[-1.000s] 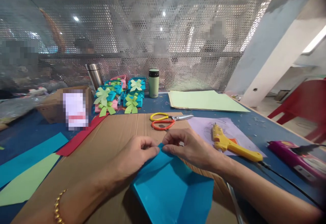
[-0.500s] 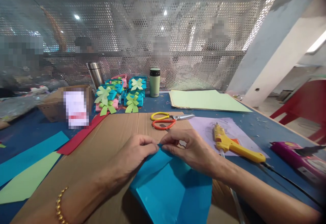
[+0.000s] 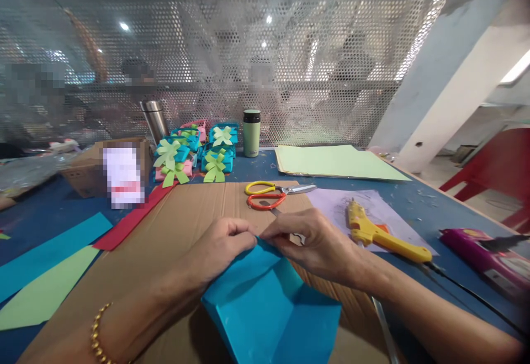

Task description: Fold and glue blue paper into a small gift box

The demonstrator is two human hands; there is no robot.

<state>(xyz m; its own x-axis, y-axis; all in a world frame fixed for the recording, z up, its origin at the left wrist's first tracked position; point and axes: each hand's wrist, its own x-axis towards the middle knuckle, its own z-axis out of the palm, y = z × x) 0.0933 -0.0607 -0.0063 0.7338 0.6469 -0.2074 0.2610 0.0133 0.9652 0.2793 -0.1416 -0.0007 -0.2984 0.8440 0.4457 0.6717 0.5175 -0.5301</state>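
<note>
A folded sheet of blue paper (image 3: 269, 303) lies on a brown cardboard sheet (image 3: 178, 226) in front of me. My left hand (image 3: 219, 245) pinches the paper's far corner from the left, fingers closed on it. My right hand (image 3: 312, 242) pinches the same corner from the right, fingertips meeting the left hand's. A gold bracelet (image 3: 97, 333) sits on my left wrist.
Scissors (image 3: 269, 194) with yellow and orange handles lie just beyond my hands. A yellow glue gun (image 3: 381, 234) and a purple tool (image 3: 480, 256) lie to the right. Finished paper boxes (image 3: 194, 154), a green flask (image 3: 250, 133), a steel flask (image 3: 154, 121), green paper sheets (image 3: 335, 162) and a carton (image 3: 107, 168) stand further back.
The blue paper has shifted slightly left and its near part has turned. Both hands stay pinched on the far corner, pressed a little lower.
</note>
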